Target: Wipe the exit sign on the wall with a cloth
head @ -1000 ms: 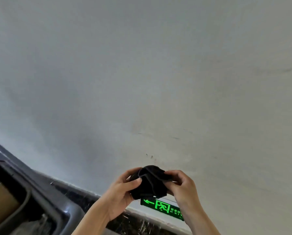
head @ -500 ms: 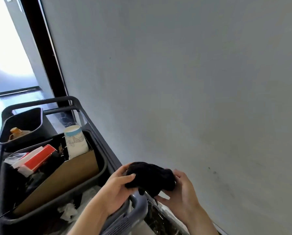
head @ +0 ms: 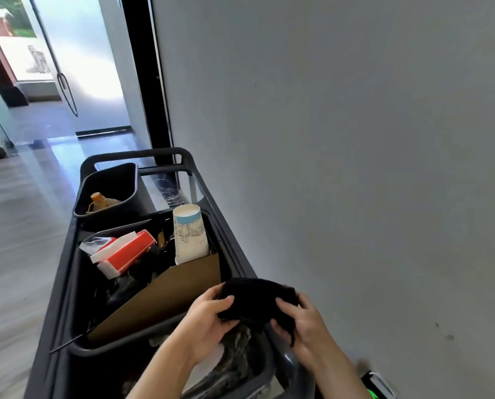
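Head view showed you getting ready: your left hand (head: 209, 315) and right hand (head: 304, 323) pinched the cloth (head: 255, 298). Next, reach down-right to the exit sign (head: 377, 391).

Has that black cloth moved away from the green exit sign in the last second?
Yes. The cloth, held by both hands, was right over the exit sign before; now it sits up and left of it, above the cart.

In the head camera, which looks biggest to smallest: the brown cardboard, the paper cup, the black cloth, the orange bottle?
1. Cardboard
2. Cloth, though it is nearer the camera
3. Cup
4. Bottle, farthest and partly hidden
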The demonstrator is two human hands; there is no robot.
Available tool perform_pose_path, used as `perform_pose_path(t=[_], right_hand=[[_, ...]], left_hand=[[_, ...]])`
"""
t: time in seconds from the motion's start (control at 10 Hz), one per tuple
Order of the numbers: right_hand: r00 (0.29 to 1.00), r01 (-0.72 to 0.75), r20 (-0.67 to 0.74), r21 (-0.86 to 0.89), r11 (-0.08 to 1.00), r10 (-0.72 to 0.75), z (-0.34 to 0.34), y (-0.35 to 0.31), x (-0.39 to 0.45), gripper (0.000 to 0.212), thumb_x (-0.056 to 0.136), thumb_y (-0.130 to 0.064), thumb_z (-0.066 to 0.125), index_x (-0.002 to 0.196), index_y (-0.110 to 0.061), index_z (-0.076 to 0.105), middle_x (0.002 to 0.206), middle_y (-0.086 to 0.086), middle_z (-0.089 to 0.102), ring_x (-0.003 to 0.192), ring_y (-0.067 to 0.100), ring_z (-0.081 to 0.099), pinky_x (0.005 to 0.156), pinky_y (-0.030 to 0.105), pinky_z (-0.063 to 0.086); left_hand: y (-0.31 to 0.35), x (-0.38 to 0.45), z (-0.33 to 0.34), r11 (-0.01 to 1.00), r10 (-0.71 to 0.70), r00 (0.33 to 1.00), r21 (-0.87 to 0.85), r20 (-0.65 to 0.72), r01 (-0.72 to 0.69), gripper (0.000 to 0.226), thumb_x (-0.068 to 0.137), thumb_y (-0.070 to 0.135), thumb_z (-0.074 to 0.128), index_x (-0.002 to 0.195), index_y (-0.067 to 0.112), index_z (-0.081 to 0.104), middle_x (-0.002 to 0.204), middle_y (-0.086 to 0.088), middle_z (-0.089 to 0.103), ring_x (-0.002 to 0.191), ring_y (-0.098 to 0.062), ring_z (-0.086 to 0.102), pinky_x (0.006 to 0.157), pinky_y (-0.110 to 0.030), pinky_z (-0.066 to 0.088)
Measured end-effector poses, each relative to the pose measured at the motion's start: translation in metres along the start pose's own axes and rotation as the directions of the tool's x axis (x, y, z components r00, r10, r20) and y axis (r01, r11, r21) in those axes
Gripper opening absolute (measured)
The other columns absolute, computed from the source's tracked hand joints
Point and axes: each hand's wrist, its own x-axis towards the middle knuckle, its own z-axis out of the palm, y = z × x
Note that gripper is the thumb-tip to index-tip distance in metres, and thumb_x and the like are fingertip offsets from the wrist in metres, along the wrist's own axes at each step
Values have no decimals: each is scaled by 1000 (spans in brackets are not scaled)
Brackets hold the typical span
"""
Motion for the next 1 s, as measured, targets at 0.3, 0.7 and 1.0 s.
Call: perform_pose_path(t=[0.3, 0.7, 1.0], right_hand=[[944, 182, -147, -512, 840, -295, -1, 12, 57, 28, 80, -3, 76, 96, -23, 67, 101, 7, 73, 95, 29, 70, 88, 48, 57], [966, 109, -158, -466, 878, -204, -22, 37, 105, 16, 88, -7, 69, 92, -22, 75, 93, 5, 78, 90, 24, 73, 87, 44, 59], [947, 147, -115, -673, 725, -299, -24, 23, 78, 51, 94, -31, 61, 143, -24, 48, 135, -6, 52, 132, 20, 49, 103, 30, 39]], left_hand=[[-34, 37, -18, 985, -92, 937, 109, -337, 136, 11, 97, -3, 60, 105, 0, 68, 94, -15, 77, 92, -29, 70, 64, -34, 55], [-54, 54, -22, 961, -64, 904, 217, -422, 169, 11, 97, 5, 65, 101, 14, 69, 95, -6, 76, 84, -20, 70, 51, -24, 51], [-30, 27, -14, 829, 146, 850, 531, -507, 174, 11, 99, 24, 66, 104, 15, 70, 89, -2, 72, 79, -19, 64, 68, -32, 50]])
